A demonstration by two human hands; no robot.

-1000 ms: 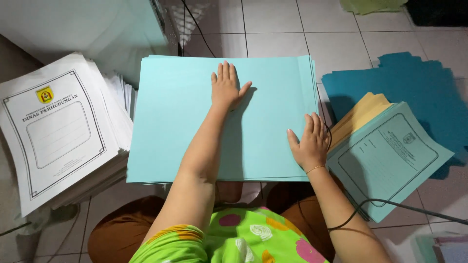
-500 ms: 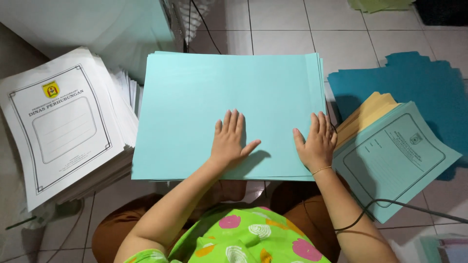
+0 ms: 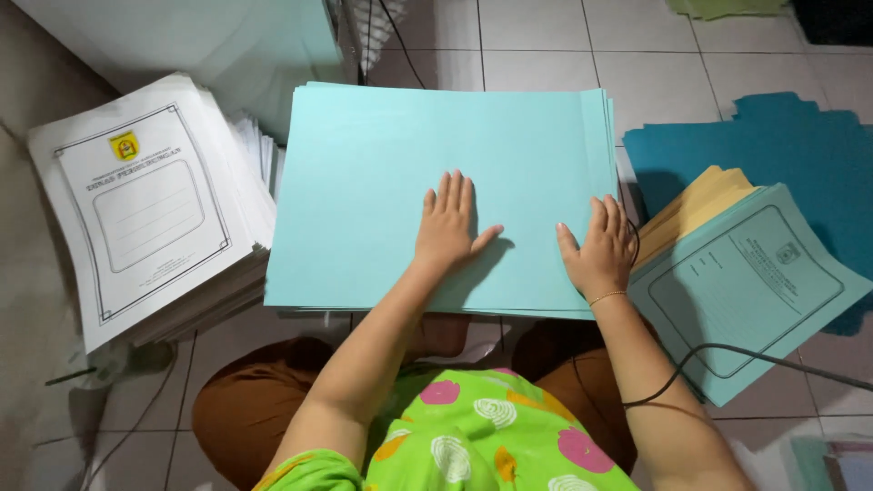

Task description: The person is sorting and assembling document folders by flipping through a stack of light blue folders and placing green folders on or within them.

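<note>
A home or small office floor used for paperwork. The hands [image 3: 523,241] rest on a stack of pale blue sheets [image 3: 436,155] laid on the tiled floor [image 3: 546,45]. Left of them lies a pile of white printed covers [image 3: 145,209]; right of them lie printed blue covers [image 3: 746,282] and dark blue sheets [image 3: 782,136].
</note>
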